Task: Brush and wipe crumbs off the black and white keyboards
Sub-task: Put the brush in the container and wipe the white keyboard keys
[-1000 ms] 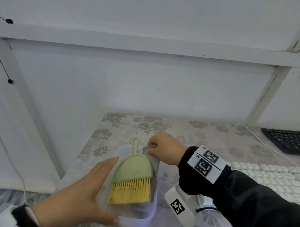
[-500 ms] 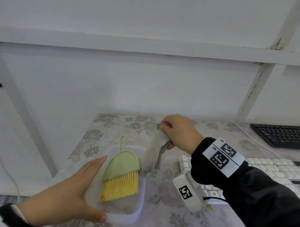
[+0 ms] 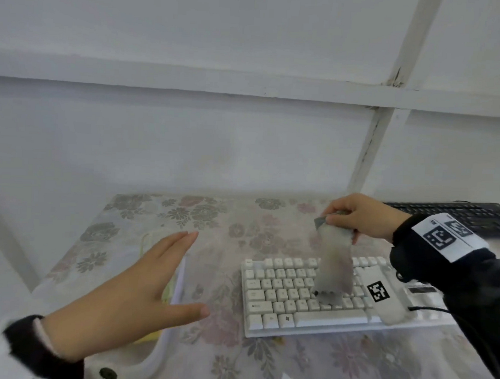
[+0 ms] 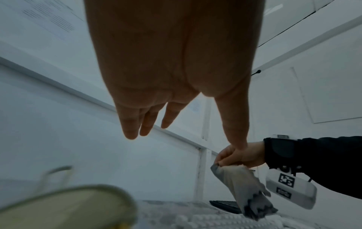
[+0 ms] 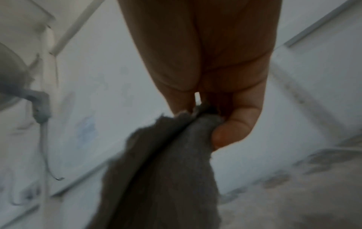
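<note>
My right hand pinches the top of a grey cloth, which hangs down over the white keyboard with its lower edge near the keys. The right wrist view shows that cloth gripped between thumb and fingers. My left hand hovers flat, fingers straight, over the white plastic tub and holds nothing. Under it the green brush with yellow bristles lies in the tub, mostly hidden in the head view. The black keyboard lies at the far right by the wall.
A floral cloth covers the table, which butts against a white wall. A white tagged device hangs under my right wrist above the white keyboard. A dark cable runs from it. The table's left edge drops off beside the tub.
My right hand has lifted the grey cloth out of the tub and carried it right, over the white keyboard. My left hand has let go of the tub and opened above it.
</note>
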